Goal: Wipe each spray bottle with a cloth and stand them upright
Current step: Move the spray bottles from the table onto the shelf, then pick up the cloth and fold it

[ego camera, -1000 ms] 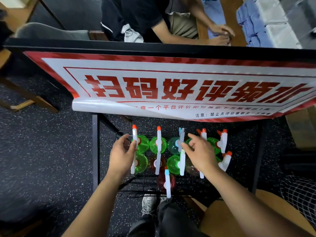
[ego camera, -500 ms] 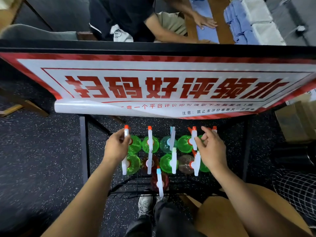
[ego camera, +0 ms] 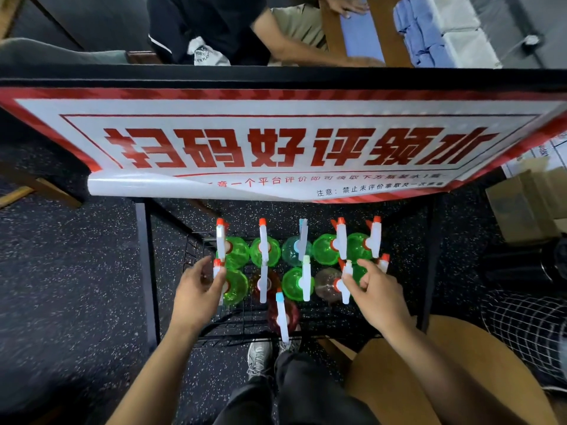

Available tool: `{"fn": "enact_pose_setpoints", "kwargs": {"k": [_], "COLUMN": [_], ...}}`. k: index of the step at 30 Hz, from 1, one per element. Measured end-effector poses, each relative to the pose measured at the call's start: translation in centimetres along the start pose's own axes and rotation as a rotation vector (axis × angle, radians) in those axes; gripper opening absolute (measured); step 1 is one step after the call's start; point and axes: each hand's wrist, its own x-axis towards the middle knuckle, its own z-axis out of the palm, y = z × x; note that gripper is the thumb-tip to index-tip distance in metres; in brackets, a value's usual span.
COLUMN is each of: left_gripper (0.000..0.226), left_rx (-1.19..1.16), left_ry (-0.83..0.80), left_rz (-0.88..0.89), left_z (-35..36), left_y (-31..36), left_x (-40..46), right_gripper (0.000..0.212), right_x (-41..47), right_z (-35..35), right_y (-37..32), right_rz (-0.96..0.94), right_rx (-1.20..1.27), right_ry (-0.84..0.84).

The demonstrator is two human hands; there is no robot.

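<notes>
Several spray bottles stand upright in rows on a black wire shelf [ego camera: 233, 332], mostly green, with white trigger heads tipped red or blue. A red bottle [ego camera: 283, 314] stands alone nearest me. My left hand [ego camera: 196, 291] pinches the trigger head of the near-left green bottle [ego camera: 237, 286]. My right hand [ego camera: 372, 291] pinches the white head of the near-right green bottle [ego camera: 357, 271], beside a brownish bottle [ego camera: 326, 285]. No cloth is in sight.
A large red-and-white banner [ego camera: 276, 148] overhangs the shelf's far side. Black frame legs [ego camera: 147, 271] flank the shelf. A wooden stool [ego camera: 399, 378] sits at my right, a cardboard box [ego camera: 521, 204] further right. Another person [ego camera: 214, 26] sits beyond the banner.
Both hands have drawn back from the far row to the near row. The left went to the near-left bottle's head, the right shifted rightward to the near-right bottle's head.
</notes>
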Motion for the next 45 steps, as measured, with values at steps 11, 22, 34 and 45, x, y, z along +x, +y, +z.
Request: {"fn": "enact_pose_setpoints", "kwargs": {"k": [11,22,34,45], "left_gripper": [0.047,0.047,0.07,0.059], "left_rx": [0.017,0.026,0.087,0.21], "left_ry": [-0.077,-0.019,-0.099,-0.441], "left_rz": [0.005,0.092,0.438,0.666], "left_z": [0.4,-0.1,-0.7,4.8], "left_y": [-1.6,-0.6,1.1,1.0], "left_x": [-2.0,-3.3,-7.4,-13.5], "right_gripper": [0.048,0.057,0.058,0.057], "right_x": [-0.6,-2.6,-8.4,-20.2], "right_z": [1.6,-0.2,0.9,6.0], "right_y": [-0.9,-0.3,-1.0,5.7], "right_rz": [-0.037,0.012,-0.108,0.11], "right_rx": [-0.05,-0.023,0.096,0.227], "right_ry": [-0.091,-0.056,-0.083,0.021]}}
